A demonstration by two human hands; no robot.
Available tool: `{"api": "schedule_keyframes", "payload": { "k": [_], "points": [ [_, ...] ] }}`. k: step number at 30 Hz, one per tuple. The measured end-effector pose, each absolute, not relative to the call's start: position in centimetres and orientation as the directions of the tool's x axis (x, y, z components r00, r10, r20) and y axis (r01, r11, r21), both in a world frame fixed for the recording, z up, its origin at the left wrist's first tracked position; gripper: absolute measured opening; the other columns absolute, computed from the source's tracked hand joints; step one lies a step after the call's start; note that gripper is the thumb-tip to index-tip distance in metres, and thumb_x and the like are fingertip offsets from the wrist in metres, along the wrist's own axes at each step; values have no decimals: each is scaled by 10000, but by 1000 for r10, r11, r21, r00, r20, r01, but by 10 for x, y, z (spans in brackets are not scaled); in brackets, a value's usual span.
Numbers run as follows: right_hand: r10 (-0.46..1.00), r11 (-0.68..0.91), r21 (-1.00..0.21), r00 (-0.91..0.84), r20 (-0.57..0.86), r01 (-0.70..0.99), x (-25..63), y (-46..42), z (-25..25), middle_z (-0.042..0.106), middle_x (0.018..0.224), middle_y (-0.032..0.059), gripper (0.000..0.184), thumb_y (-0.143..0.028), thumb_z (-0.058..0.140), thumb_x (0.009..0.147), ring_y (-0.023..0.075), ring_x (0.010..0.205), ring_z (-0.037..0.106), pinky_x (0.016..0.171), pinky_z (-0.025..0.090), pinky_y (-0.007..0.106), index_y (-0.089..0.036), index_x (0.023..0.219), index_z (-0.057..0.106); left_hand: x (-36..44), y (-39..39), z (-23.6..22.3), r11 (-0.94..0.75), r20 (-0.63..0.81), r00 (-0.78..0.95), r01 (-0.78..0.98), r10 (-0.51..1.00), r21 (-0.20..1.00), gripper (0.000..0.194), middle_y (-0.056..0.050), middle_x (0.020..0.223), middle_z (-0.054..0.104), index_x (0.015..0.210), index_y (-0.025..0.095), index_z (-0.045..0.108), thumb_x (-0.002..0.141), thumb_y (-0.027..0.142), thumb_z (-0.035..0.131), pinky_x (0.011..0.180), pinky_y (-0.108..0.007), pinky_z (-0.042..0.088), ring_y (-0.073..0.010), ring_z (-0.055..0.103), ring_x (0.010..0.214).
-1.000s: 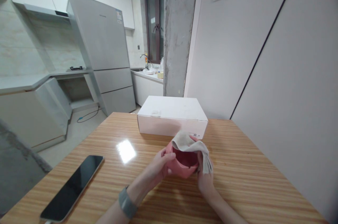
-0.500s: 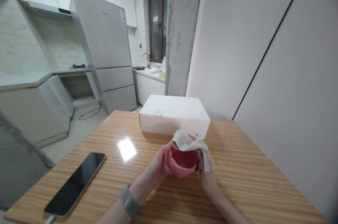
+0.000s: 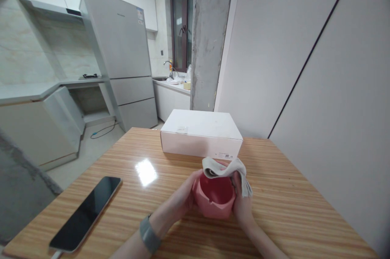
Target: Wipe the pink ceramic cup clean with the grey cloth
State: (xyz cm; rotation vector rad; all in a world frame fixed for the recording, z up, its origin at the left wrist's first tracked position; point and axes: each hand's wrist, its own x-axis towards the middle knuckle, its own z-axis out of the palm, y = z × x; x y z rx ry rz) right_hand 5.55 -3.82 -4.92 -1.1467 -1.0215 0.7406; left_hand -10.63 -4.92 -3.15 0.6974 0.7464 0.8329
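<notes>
Tilted with its opening towards me, a pink faceted bowl [image 3: 213, 206], notched at the rim like an ashtray, is held just above the table. My left hand [image 3: 187, 196] wraps round its left side, the fingers partly hidden behind it. At the opposite side, my right hand [image 3: 242, 202] is closed on a light grey cloth [image 3: 228, 168]. The cloth drapes over the far rim and hangs down past the right fingers, which press it against the bowl. Some of the right fingertips are covered by the cloth.
Behind the bowl a white box [image 3: 201, 127] stands on the wooden table [image 3: 146, 206]. A black-screened phone [image 3: 87, 214] with a white cable lies at the left. A fridge [image 3: 122, 43] and a sink counter are further back, beside a concrete pillar [image 3: 209, 39].
The bowl has moved slightly right and closer to me, tipping so that more of its inside shows. Both hands and the cloth moved along with it.
</notes>
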Motion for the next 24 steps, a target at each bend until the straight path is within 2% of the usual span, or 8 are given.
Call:
{"api": "schedule_keyframes", "payload": {
  "k": [3, 7, 12, 14, 16, 18, 21, 24],
  "points": [
    [926, 230, -972, 317, 205, -44, 56, -38, -41, 717, 1088, 82, 536, -661, 588, 720, 330, 1108, 590, 1026, 386, 483, -198, 953, 728, -108, -46, -37, 513, -335, 465, -334, 819, 791, 528, -64, 879, 731, 1062, 146, 664, 807, 579, 500, 464, -190, 454, -148, 634, 644],
    [920, 332, -943, 228, 319, -20, 54, -38, -35, 720, 1076, 61, 430, -592, 560, 779, 305, 1100, 601, 1015, 418, 460, -235, 945, 732, -109, -43, -35, 505, -323, 452, -374, 832, 778, 543, -106, 961, 720, 1074, 118, 655, 823, 564, 474, 470, -227, 491, -180, 650, 696],
    [864, 465, -884, 198, 463, 43, 50, -41, -42, 681, 1149, 42, 327, -495, 546, 821, 289, 1192, 537, 1042, 398, 473, -284, 1016, 702, -108, -47, -18, 392, -123, 428, -624, 895, 676, 542, -82, 1300, 584, 1341, 247, 447, 820, 331, 573, 795, -358, 544, -262, 574, 1144],
    [858, 475, -879, 201, 472, 39, 48, -43, -44, 659, 1189, 41, 332, -471, 521, 848, 281, 1234, 500, 1057, 382, 471, -286, 1074, 679, -106, -50, -12, 335, -26, 419, -686, 908, 646, 603, -78, 1351, 543, 1368, 263, 408, 798, 245, 600, 918, -383, 490, -267, 505, 1235],
    [859, 466, -884, 225, 461, 30, 46, -44, -42, 655, 1198, 46, 357, -483, 515, 854, 280, 1238, 495, 1060, 375, 466, -276, 1102, 667, -106, -53, -9, 331, 8, 436, -696, 900, 637, 557, -88, 1349, 545, 1354, 231, 437, 819, 267, 587, 956, -356, 464, -259, 496, 1246],
    [867, 442, -897, 248, 433, 19, 47, -43, -39, 661, 1191, 57, 402, -514, 508, 854, 280, 1214, 516, 1062, 365, 457, -253, 1117, 663, -107, -53, -9, 420, -64, 503, -637, 862, 646, 507, -116, 1262, 610, 1303, 173, 504, 857, 415, 525, 875, -338, 509, -266, 566, 1166],
    [893, 383, -923, 246, 376, 21, 51, -42, -32, 677, 1167, 74, 471, -564, 499, 846, 280, 1160, 554, 1067, 348, 447, -215, 1109, 673, -109, -52, -16, 583, -212, 631, -468, 747, 664, 660, -152, 1063, 701, 1242, 129, 563, 828, 627, 436, 649, -357, 559, -306, 675, 937],
    [902, 334, -942, 279, 330, 36, 53, -41, -28, 708, 1100, 76, 511, -618, 519, 806, 292, 1108, 583, 1044, 373, 446, -204, 1038, 710, -110, -49, -24, 603, -242, 643, -429, 727, 672, 627, -140, 1035, 715, 1215, 140, 590, 813, 609, 480, 600, -342, 552, -293, 694, 845]
  ]
}}
